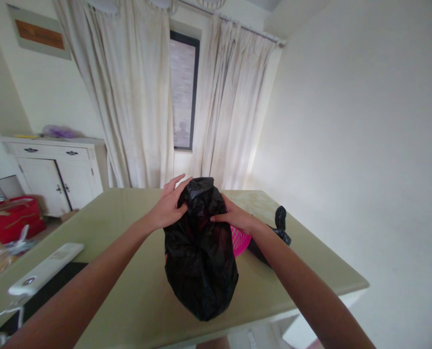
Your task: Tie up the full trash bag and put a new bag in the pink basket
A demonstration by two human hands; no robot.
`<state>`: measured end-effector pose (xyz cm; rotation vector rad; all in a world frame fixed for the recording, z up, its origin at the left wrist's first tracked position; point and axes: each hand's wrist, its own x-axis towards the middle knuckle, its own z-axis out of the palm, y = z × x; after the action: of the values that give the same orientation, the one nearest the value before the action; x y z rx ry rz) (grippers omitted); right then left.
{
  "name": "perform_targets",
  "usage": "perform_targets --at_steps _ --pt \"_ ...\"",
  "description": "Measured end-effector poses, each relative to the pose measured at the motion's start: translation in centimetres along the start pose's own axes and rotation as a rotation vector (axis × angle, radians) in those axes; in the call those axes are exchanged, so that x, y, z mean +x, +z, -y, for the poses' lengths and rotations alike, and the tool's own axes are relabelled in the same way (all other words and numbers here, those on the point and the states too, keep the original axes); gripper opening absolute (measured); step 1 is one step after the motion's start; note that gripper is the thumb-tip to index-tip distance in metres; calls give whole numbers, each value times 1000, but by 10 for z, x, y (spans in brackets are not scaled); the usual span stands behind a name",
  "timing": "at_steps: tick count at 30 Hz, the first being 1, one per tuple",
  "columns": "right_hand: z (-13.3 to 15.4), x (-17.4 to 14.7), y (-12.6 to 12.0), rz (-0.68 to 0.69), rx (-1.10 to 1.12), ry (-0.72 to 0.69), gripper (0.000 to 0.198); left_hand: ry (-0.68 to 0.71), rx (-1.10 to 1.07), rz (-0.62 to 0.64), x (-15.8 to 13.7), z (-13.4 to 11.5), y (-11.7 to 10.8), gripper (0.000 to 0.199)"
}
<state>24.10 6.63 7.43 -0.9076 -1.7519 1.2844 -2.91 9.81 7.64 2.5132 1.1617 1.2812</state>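
A full black plastic bag (201,261) stands upright near the middle of the pale green worktop (128,291), a little toward the near edge. Both hands are at its gathered top. The left hand (170,203) lies against the left side of the bag's neck with the fingers stretched out and spread, so it presses the plastic and does not close around it. The right hand (233,215) holds the right side of the neck, with the fingers curled into the folds of the plastic; it grips the bag lightly. The two hands are at almost the same height, one on each side of the bag.

Just behind the bag, on its right side, a part of a pink basket (240,241) with small holes is visible; the bag covers most of it, and I cannot tell if the basket is inside the bag or only beside it. Further to the right, a second, smaller black bag (279,228) lies on the worktop, partly hidden by the right forearm.

At the left edge of the worktop a white remote control (44,269) lies on a dark mat. Behind the worktop there are cream curtains (136,97) around a narrow window (183,92), and a white cabinet (56,174) stands at the left wall. A red bag (14,218) sits on the floor near this cabinet.
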Motion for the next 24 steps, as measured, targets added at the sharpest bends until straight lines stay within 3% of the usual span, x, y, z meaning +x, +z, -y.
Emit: perform_targets --at_steps 3,6,9,12,15,17,19,21,24 --pt "2 9 -5 -73 -183 -53 54 184 33 118 5 -23 -1 85" --pt "10 11 -14 -257 -381 -116 55 329 137 362 10 -42 0 57" --pt "23 2 -18 -241 -226 -12 73 299 395 614 16 -51 11 39" --pt "33 -9 -21 -202 -97 23 80 218 548 838 21 -52 28 48" --pt "28 -14 -40 -430 -401 -166 61 147 490 980 26 -47 41 54" --pt "15 -15 -63 -570 -629 -226 52 129 361 940 28 -43 43 50" --pt "-3 -18 -86 -611 -701 -166 45 154 224 797 29 -38 40 43" --pt "-24 -23 -101 -552 -658 -65 37 181 149 624 29 -30 35 39" --pt "-57 -30 -101 -370 -499 -10 31 117 91 438 26 -10 29 40"
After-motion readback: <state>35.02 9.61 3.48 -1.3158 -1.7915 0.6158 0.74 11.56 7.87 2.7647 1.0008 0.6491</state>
